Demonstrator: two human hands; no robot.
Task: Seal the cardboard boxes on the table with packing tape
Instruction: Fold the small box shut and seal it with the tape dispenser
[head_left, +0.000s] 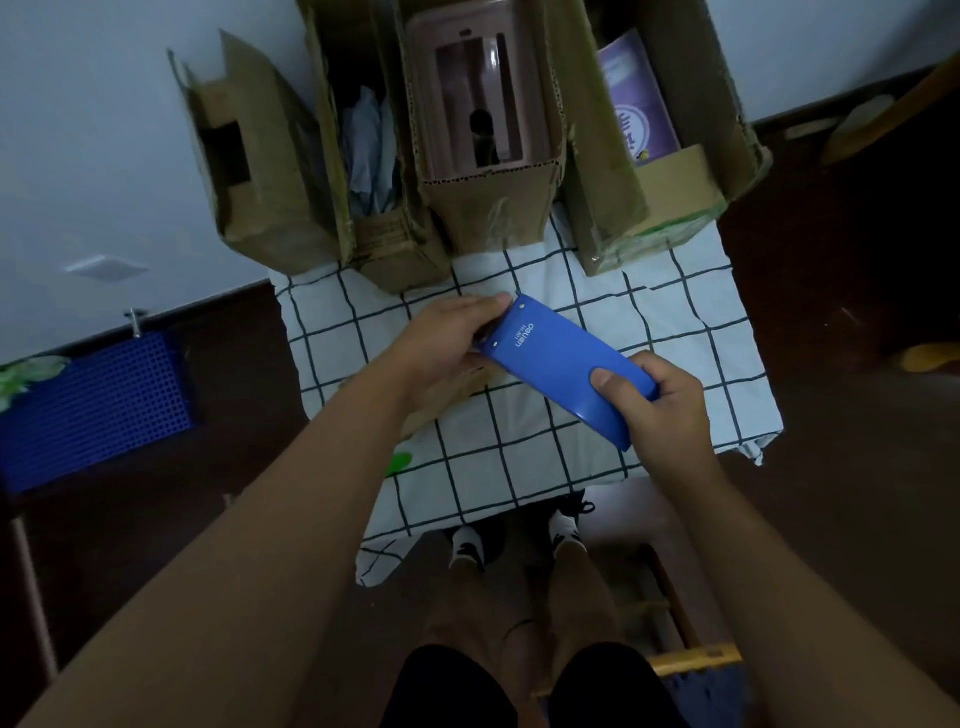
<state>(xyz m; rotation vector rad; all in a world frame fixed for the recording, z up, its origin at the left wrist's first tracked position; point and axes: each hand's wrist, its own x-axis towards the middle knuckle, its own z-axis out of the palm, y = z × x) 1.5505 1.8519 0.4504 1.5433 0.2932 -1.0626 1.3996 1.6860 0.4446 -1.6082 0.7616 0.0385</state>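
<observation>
On the checked-cloth desk (675, 332) 4 open boxes (488, 208) wait; both hands (447, 348) (660, 405) grip the blue tape dispenser (561, 364), whose tape could tangle if tugged askew

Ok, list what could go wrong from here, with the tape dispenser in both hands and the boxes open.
1. The left hand grips the blue tape dispenser at its riveted front end; if the cutter sits there, fingers could get nicked.
2. The cardboard boxes stand open and crowded together with contents poking up, so flaps may not close flat for taping.
3. The checked cloth is wrinkled and could slide when a box is pulled forward.
</observation>
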